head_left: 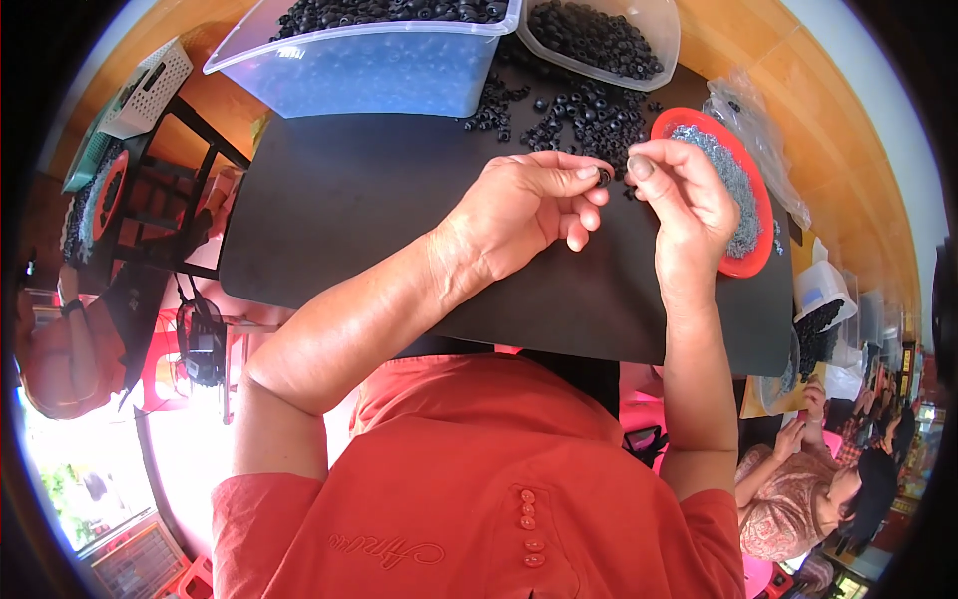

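Fingertips of the left hand (526, 202) pinch a black part (604, 178) between them, left of the red tray (740, 267); whether the right hand (691, 208) grips anything is unclear.

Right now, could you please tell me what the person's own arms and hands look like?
The left hand and right hand are both ungloved, and no watch or bracelet shows on either wrist. The forearms are bare, with no cables or straps on them. Short, plain red sleeves cover the upper arms, ending above the elbows.
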`<state>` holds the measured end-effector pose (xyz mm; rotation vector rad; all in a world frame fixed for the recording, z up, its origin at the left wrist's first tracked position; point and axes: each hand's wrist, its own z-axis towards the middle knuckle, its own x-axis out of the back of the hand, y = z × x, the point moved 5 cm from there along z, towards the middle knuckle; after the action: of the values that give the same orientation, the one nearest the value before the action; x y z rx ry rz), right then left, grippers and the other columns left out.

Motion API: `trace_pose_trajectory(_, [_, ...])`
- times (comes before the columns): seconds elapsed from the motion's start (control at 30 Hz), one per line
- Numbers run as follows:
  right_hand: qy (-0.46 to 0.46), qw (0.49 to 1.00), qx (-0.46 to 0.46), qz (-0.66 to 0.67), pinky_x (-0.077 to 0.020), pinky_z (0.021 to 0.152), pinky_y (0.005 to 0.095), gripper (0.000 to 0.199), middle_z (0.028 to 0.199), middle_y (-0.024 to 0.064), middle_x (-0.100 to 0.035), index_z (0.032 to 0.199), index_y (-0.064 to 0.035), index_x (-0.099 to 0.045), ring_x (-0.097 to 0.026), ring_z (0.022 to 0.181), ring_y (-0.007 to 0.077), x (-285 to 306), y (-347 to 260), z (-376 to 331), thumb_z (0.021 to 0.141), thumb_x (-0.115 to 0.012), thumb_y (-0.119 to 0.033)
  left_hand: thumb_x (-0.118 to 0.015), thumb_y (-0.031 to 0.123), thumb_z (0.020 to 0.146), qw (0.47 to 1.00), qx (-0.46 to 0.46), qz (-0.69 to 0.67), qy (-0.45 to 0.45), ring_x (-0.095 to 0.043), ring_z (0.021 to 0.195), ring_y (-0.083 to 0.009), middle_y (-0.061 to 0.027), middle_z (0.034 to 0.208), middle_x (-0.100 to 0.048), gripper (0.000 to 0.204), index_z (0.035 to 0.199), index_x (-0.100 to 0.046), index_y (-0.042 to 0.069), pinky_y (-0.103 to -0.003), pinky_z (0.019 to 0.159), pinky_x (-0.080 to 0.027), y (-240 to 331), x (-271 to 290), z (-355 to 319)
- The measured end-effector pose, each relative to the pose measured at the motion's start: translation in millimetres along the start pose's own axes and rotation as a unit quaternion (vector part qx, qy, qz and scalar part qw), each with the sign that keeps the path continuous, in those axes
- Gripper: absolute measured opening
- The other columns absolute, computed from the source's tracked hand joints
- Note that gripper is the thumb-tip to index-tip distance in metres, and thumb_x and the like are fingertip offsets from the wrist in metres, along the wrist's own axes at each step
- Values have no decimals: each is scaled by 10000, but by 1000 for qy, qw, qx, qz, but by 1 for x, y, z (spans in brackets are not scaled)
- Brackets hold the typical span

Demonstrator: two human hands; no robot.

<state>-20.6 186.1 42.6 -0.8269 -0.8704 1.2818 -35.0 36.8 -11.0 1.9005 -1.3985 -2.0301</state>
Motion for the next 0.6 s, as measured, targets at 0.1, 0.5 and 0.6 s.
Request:
trace_pose_trajectory(0.1, [-108,990,-56,-65,-484,773,227,86,888,19,-653,967,17,-675,-599,819,77,-11,7,1,907,-640,-34,-555,92,965,1000,15,11,-1,-628,696,-216,-132,878,-631,176,1052,-591,-57,-320,576,-504,-7,1,-1])
trace_pose_trajectory(0.5, [-224,922,38,-313,-463,682,249,165,823,44,-629,967,-7,-672,-578,728,104,-41,16,59,806,-645,13,-726,75,841,965,180,146,-126,-638,609,-189,-108,773,-642,187,932,-645,-67,-292,467,-486,-31,-17,-14])
trace_pose_trajectory(0.6, [-242,856,174,-423,-475,640,312,143,780,68,-586,922,-51,-676,-587,692,215,-63,22,61,779,-668,-40,-734,63,828,959,182,165,-145,-633,583,-183,-107,755,-638,177,909,-649,-69,-286,446,-477,-29,-19,-17])
